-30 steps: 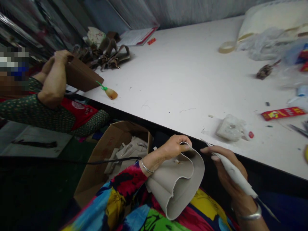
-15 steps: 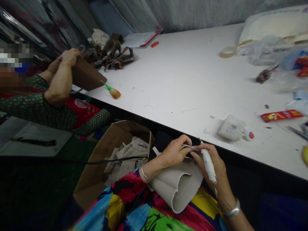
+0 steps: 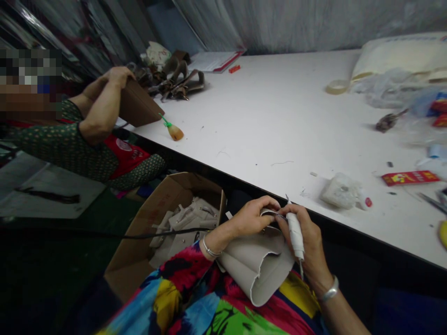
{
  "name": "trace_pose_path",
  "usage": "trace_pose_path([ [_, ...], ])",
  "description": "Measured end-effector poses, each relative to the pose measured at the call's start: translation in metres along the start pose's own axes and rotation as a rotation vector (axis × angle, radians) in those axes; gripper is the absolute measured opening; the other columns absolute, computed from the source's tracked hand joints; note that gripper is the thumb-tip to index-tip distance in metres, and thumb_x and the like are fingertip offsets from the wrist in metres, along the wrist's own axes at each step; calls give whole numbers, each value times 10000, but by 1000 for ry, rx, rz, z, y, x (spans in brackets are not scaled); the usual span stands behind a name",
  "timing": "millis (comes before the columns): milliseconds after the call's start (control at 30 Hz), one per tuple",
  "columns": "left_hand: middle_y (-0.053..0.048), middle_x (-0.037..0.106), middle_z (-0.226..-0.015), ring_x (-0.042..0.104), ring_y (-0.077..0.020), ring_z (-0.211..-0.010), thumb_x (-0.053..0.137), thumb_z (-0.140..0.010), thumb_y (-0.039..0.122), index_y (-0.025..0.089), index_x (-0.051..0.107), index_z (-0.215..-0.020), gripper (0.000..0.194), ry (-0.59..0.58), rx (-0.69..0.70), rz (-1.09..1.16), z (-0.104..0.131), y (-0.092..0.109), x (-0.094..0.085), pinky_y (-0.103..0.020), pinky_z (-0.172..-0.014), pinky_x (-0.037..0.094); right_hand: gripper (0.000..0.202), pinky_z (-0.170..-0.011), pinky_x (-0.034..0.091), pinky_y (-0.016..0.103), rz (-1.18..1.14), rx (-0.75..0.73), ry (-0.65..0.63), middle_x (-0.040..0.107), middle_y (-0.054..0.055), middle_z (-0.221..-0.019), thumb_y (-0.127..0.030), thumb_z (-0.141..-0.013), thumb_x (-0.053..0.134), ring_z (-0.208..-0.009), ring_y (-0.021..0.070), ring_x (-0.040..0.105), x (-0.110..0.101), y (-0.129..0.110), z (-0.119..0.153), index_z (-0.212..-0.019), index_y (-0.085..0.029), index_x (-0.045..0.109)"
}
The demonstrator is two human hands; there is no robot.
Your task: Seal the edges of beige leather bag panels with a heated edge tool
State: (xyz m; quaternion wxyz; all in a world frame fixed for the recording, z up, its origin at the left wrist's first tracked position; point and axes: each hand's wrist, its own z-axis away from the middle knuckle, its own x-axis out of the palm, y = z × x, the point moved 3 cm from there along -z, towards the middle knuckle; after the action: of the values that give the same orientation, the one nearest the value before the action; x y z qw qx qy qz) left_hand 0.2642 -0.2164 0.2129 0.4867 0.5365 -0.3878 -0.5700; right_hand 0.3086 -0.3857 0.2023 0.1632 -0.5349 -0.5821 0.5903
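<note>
A light grey leather-like piece (image 3: 256, 260), curled into a wide tube, rests on my lap below the table edge. My left hand (image 3: 253, 216) pinches its upper rim between thumb and fingers. Close beside it, my right hand (image 3: 305, 232) has its fingertips at the same rim and holds a white-wrapped tool (image 3: 295, 235) with a thin pointed tip sticking up. The fingertips of both hands nearly meet, and what lies between them is too small to make out.
Left of my lap, a cardboard box (image 3: 139, 242) holds several grey pieces. On the white table (image 3: 258, 107) are a glue bottle (image 3: 174, 131), tape roll (image 3: 337, 86), plastic-wrapped lump (image 3: 340, 190), red packet (image 3: 410, 177) and scissors (image 3: 433, 203). At left, another person's hands grip a brown box (image 3: 139, 104).
The view has shifted slightly, so the table things appear lower and further right. The white-wrapped tool stands a little more upright in my right hand. Both hands remain at the rim.
</note>
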Motion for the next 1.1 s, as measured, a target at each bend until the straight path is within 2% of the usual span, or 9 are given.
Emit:
trace_pose_path([
  [100, -86, 741, -1141, 681, -204, -1074, 738, -853, 238, 168, 707, -1101, 259, 104, 101, -49, 11, 8, -12, -364, -1012, 534, 179, -605, 462, 193, 22, -24, 47, 689, -20, -859, -413, -1020, 628, -681, 122, 620, 0, -8, -4, -1059, -238, 625],
  [167, -108, 748, -1166, 677, -223, -1129, 741, -865, 256, 171, 724, -1082, 233, 211, 260, -123, 28, 22, -22, -401, -1044, 530, 192, -599, 449, 200, 43, -21, 69, 678, -24, -826, -423, -1022, 623, -651, 119, 602, -1, -11, -7, -1039, -232, 621],
  [233, -108, 771, -1132, 688, -223, -1121, 716, -897, 255, 182, 736, -1042, 163, 217, 418, -209, 50, 44, -27, -421, -1041, 533, 201, -606, 446, 210, 60, -5, 78, 683, -22, -819, -428, -1022, 616, -648, 125, 606, -1, -10, -9, -1039, -229, 621],
  [433, -35, 813, -1089, 734, -173, -955, 600, -998, 236, 235, 720, -1000, 120, -439, 551, -563, 112, 93, -15, -368, -913, 546, 250, -673, 473, 253, 125, 16, 98, 728, 11, -879, -460, -1000, 599, -689, 165, 659, 0, -5, -12, -1070, -222, 634],
  [567, -21, 798, -1028, 687, -178, -855, 626, -991, 270, 228, 708, -991, 92, -441, 592, -897, 132, 91, -11, -352, -776, 524, 287, -643, 455, 254, 158, 23, 114, 730, 9, -850, -497, -991, 604, -646, 167, 649, 0, -4, -11, -1065, -222, 639],
  [767, 2, 740, -913, 684, -146, -827, 615, -989, 196, 229, 662, -904, 102, -469, 656, -960, 152, 83, -9, -298, -654, 487, 285, -622, 423, 256, 210, 51, 117, 730, 5, -840, -497, -964, 613, -631, 175, 645, -1, 1, -8, -1066, -232, 638],
  [867, 3, 690, -853, 633, -136, -714, 590, -986, 165, 199, 645, -902, 106, -359, 596, -1036, 155, 80, -12, -295, -586, 470, 320, -605, 398, 257, 262, 42, 120, 710, 1, -791, -532, -964, 609, -607, 176, 627, -2, 1, -7, -1062, -230, 648],
  [1033, -46, 686, -933, 660, -146, -838, 483, -1003, 101, 162, 661, -965, 191, 167, 394, -948, 149, 74, -28, -252, -725, 547, 364, -602, 393, 257, 283, -11, 146, 712, 18, -801, -569, -982, 590, -617, 175, 620, -3, 0, -4, -1027, -218, 674],
  [1100, -59, 692, -998, 678, -166, -916, 511, -1002, 119, 159, 668, -1026, 163, 304, 334, -900, 145, 69, -29, -270, -780, 574, 378, -608, 398, 257, 281, -10, 140, 715, 22, -804, -580, -994, 573, -622, 174, 622, -3, 0, -3, -1017, -217, 680],
])
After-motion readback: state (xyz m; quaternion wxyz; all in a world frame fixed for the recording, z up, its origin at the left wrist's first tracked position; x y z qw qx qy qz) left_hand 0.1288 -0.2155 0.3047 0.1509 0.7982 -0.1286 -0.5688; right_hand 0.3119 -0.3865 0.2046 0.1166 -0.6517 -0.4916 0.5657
